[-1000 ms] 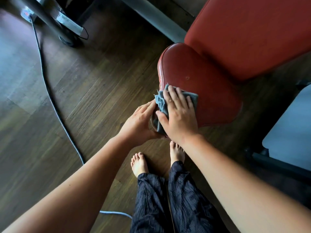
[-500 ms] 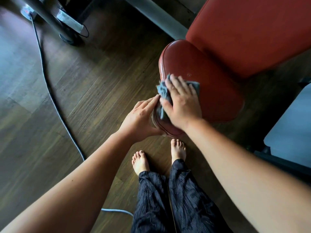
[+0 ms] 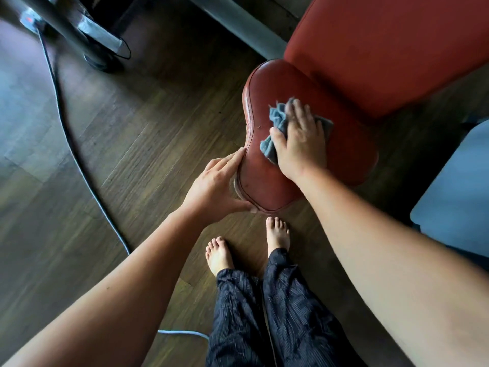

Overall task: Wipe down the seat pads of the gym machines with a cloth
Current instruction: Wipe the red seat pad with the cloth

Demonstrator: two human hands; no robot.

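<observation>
Cloth (image 3: 276,119): grey-blue and bunched. It lies on the red seat pad (image 3: 267,189) at centre right of the frame, under the right hand.
Cloth handling: judged light, limp and easily crumpled, with no fixed place to take hold of it. A flat palm over the bulk looks adequate. Loose folds stick out at the left and top of the hand and could drag or fold under.
Right hand (image 3: 301,140): fingers extended and laid flat on the cloth, pressing it to the pad. The thumb lies along the cloth's left edge. The fingertips are blurred.
Left hand (image 3: 214,186): braces the pad's left rim. The index finger is straight along the seam and the thumb is straight against the near corner. The other fingers pass under the rim and cannot be made out.
Seat pad handling: judged smooth vinyl over firm padding, likely slick under the cloth and fixed to its machine. Small marks show near the left seam.
Back pad (image 3: 383,54): red, upper right, just beyond the seat pad, with no hand or cloth on it.
Containers: none in view, and no bottle or bucket can be seen.
Surroundings: dark wood floor (image 3: 137,123), a cable (image 3: 64,123) trailing down the left, a metal frame leg (image 3: 76,30) at upper left, and a pale blue pad (image 3: 455,192) at the right edge.
Risk: on a slick surface the cloth may slip out from under the palm.
</observation>
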